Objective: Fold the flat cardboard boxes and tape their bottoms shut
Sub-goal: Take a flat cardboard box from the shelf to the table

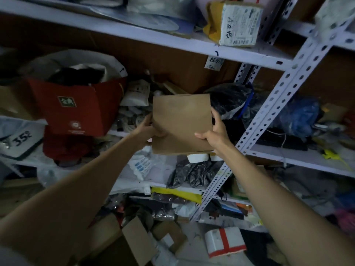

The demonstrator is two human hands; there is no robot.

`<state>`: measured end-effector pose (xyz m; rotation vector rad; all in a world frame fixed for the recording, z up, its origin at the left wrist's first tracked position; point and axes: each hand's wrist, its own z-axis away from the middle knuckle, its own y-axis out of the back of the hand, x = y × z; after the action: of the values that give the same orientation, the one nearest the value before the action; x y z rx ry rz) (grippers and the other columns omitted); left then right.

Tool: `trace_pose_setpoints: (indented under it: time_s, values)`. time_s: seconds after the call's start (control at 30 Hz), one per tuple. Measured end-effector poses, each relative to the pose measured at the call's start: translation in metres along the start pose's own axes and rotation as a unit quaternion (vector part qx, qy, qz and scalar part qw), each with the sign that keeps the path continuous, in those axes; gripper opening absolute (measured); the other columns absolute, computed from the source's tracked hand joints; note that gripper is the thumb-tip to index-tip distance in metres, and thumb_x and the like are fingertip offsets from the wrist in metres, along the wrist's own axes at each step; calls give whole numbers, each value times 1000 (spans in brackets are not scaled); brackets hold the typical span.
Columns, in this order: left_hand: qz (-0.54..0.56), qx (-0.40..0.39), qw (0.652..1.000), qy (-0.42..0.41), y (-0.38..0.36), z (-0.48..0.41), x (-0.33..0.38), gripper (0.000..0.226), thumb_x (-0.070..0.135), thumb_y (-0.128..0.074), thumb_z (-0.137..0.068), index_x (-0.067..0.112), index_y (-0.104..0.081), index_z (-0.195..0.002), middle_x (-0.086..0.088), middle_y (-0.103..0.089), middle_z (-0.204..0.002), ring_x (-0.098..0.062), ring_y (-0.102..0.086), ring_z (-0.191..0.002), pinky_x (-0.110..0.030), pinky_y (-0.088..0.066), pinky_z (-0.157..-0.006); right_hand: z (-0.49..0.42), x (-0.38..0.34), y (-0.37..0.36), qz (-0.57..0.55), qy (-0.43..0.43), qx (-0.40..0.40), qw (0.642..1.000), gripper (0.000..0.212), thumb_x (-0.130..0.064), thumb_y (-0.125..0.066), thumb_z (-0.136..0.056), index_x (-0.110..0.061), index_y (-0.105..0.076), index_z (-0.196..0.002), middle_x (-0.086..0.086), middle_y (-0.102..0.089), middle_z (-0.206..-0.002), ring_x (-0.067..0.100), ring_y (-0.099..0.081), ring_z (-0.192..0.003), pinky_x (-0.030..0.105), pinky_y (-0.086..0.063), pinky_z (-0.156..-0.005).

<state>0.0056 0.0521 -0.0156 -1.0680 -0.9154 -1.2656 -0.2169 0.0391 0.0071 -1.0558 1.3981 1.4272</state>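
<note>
The left hand point(153, 128) grips the left edge of the flat cardboard box point(182, 120), held up in the air in front of the shelf point(115, 30). The box looks thin, light and stiff, but it could bend. The right hand point(213, 133) grips its right edge. Holding both edges seems best.

Cardboard box point(182, 123) before shelf point(134, 36)
</note>
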Motion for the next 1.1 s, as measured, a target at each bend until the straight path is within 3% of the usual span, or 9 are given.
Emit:
trace_pose_setpoints:
  time_s: [0.1, 0.23, 0.33, 0.53, 0.6, 0.7, 0.9, 1.0, 1.1]
  values:
    - [-11, -38, 996, -86, 9, 28, -2, 109, 5, -77, -62, 43, -21, -147, 9, -42, -134, -24, -43, -124, -46, -48, -93, 39, -6, -6, -42, 17, 53, 998, 97, 14, -69, -76, -39, -27, -147, -3, -45, -143, 20, -48, -125, 39, -51, -94]
    - [-25, -118, 980, -156, 8, 59, -11, 105, -11, -69, -77, 40, -13, -151, 18, -42, -134, -11, -46, -119, -23, -51, -83, 102, -4, -10, -68, 25, 134, 988, 100, 12, -72, -75, -42, -28, -146, -4, -43, -146, 20, -45, -130, 47, -48, -99]
    - [-56, -156, 973, -163, 1, 87, -20, 101, -4, -69, -81, 42, -12, -150, 20, -33, -140, -9, -39, -124, -30, -46, -91, 154, -1, -11, -47, 27, 196, 979, 101, 9, -75, -73, -37, -25, -148, -3, -35, -151, 20, -39, -135, 47, -46, -102]
    - [-69, -246, 955, -152, -55, 135, -34, 90, 8, -74, -81, 42, -23, -147, 6, -44, -144, -15, -49, -123, -29, -49, -91, 264, -8, 19, -15, 58, 300, 952, 99, 12, -71, -76, -24, -18, -152, -11, -48, -131, 7, -49, -117, 7, -48, -74]
    - [-72, -286, 943, -153, -92, 159, -40, 86, 5, -70, -84, 36, -24, -149, 5, -48, -142, -12, -53, -117, -16, -50, -78, 309, -13, 42, 12, 66, 351, 934, 100, 15, -70, -75, -22, -18, -152, -11, -45, -132, -2, -46, -113, 0, -43, -72]
    - [-93, -357, 911, -182, -156, 209, -49, 87, 4, -68, -85, 32, -19, -151, 7, -39, -146, -15, -42, -130, -22, -42, -92, 391, -16, 78, 87, 78, 433, 894, 99, 14, -72, -74, -14, -18, -152, -6, -42, -137, -5, -46, -113, -4, -38, -78]
    - [-70, -543, 820, -168, -288, 362, -73, 86, -2, -64, -85, 32, -18, -150, 13, -40, -135, -5, -46, -117, -18, -47, -81, 584, 5, 133, 101, 44, 611, 784, 104, 26, -52, -70, -40, -28, -147, 6, -52, -134, 22, -60, -110, 46, -57, -80]
    - [-49, -637, 757, -139, -343, 453, -96, 88, -11, -64, -82, 28, -21, -149, 12, -51, -126, -3, -59, -102, -17, -53, -76, 691, 10, 138, 88, 20, 682, 725, 100, 25, -52, -77, -44, -29, -145, 2, -68, -102, 32, -63, -77, 56, -53, -62]
    - [-70, -709, 692, -118, -382, 548, -125, 89, -7, -67, -82, 28, -21, -150, 10, -51, -125, -12, -55, -110, -21, -52, -82, 788, 8, 127, 80, 2, 759, 646, 99, 28, -50, -75, -38, -30, -146, -8, -66, -108, 15, -66, -81, 54, -54, -64]
